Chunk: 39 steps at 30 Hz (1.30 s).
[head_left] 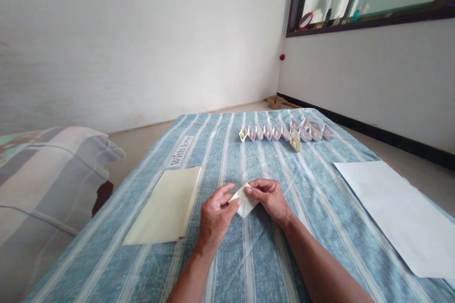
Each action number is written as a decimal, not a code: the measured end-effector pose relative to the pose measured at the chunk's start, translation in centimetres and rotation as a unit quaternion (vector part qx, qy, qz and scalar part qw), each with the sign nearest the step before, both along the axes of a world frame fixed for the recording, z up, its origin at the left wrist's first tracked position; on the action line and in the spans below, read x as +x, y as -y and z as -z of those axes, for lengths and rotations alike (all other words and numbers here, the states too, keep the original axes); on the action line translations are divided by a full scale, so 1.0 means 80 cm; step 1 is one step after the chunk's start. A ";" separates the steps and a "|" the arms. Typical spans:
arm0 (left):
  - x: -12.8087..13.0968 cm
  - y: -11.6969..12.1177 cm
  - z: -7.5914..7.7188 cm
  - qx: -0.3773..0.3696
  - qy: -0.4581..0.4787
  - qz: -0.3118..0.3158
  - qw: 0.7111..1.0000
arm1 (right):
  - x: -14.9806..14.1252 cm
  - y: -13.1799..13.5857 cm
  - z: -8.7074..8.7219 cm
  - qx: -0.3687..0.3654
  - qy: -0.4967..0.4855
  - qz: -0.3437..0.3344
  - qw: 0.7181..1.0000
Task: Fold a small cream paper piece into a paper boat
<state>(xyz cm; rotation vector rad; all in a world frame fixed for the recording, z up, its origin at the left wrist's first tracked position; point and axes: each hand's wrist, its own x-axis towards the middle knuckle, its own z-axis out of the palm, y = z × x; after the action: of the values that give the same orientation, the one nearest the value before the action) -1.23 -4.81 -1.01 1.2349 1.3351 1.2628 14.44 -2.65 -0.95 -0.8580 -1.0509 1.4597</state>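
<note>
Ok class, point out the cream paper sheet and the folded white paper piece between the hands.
Cream paper sheet [161,206], head view, its middle.
Folded white paper piece [246,205], head view, its lower part.

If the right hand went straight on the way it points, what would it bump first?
The small folded paper, which the right hand already touches. Just past it comes the left hand, though depth is hard to judge here.

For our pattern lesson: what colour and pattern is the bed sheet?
The bed sheet is pale blue with white stripes; the head view shows it best.
</note>
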 end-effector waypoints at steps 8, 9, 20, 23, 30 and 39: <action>0.001 0.003 -0.006 -0.009 0.004 0.006 1.000 | 0.001 -0.001 0.003 0.004 0.012 0.005 1.000; 0.001 0.002 -0.006 -0.010 0.005 0.006 1.000 | 0.001 -0.001 0.003 0.004 0.013 0.006 1.000; -0.002 0.003 -0.003 -0.002 0.025 0.001 1.000 | 0.003 -0.002 0.002 0.003 0.002 0.032 0.999; -0.002 0.004 -0.006 0.006 0.022 -0.013 1.000 | 0.004 -0.002 0.002 0.005 -0.002 0.039 0.999; -0.002 0.009 -0.026 0.054 -0.041 0.000 0.998 | 0.007 -0.004 0.001 0.009 0.000 0.050 0.999; -0.009 0.009 -0.033 0.080 -0.085 0.033 0.993 | 0.011 -0.004 0.001 0.011 0.009 0.039 0.999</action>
<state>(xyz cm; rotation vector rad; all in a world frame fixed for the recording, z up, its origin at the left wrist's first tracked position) -1.92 -5.54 1.61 1.5166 1.3202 1.2604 15.31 -2.36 -1.02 -0.8869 -1.0341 1.3756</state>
